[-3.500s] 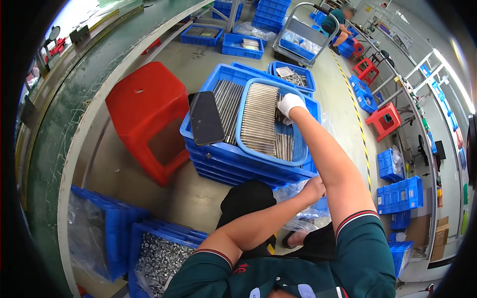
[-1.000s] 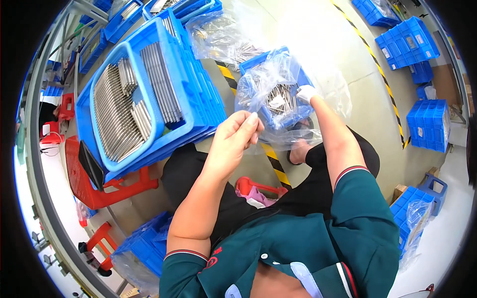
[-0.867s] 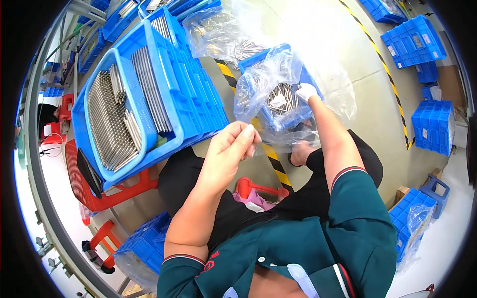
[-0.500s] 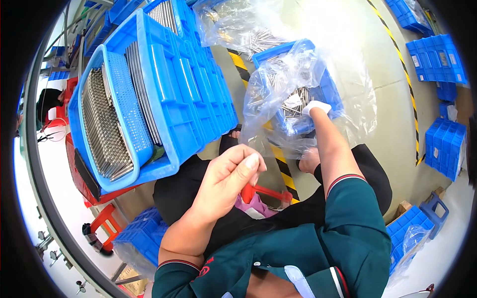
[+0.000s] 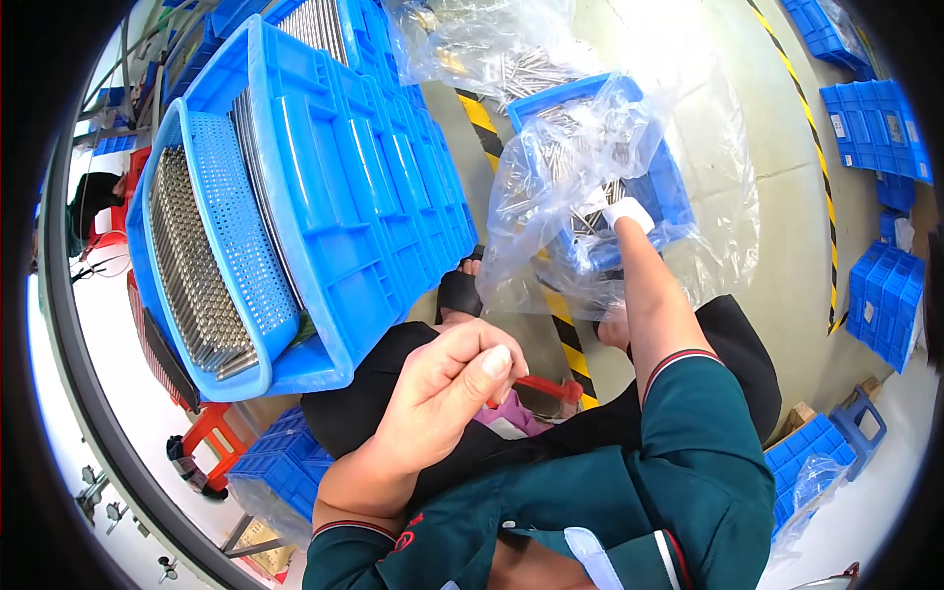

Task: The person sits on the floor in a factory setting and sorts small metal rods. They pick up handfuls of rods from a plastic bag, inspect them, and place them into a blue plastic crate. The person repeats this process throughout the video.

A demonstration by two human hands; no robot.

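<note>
My left hand (image 5: 447, 388) is raised over my lap, bare and closed, its thumb pressed against the curled fingers. Whatever may be inside it is hidden. My right hand (image 5: 629, 212), in a white glove, reaches down into a blue plastic bin (image 5: 677, 192) on the floor. Its fingertips are lost among thin metal rods (image 5: 590, 218), so I cannot see their grip. Clear plastic film (image 5: 516, 221) drapes over the bin and the rods. On my left, a blue perforated basket (image 5: 236, 197) packed with upright metal rods (image 5: 202, 270) sits inside a larger blue crate (image 5: 339, 197).
More loose rods (image 5: 536, 74) lie on plastic film beyond the bin. Striped floor tape (image 5: 482, 118) runs past my feet. Blue crates (image 5: 875, 128) are stacked at the far right. A red stool (image 5: 218, 442) and another blue crate (image 5: 285, 457) stand at the lower left.
The view has shifted slightly, with the left crate further left and the floor bin a little further right. My right hand stays in the bin; my left hand stays closed.
</note>
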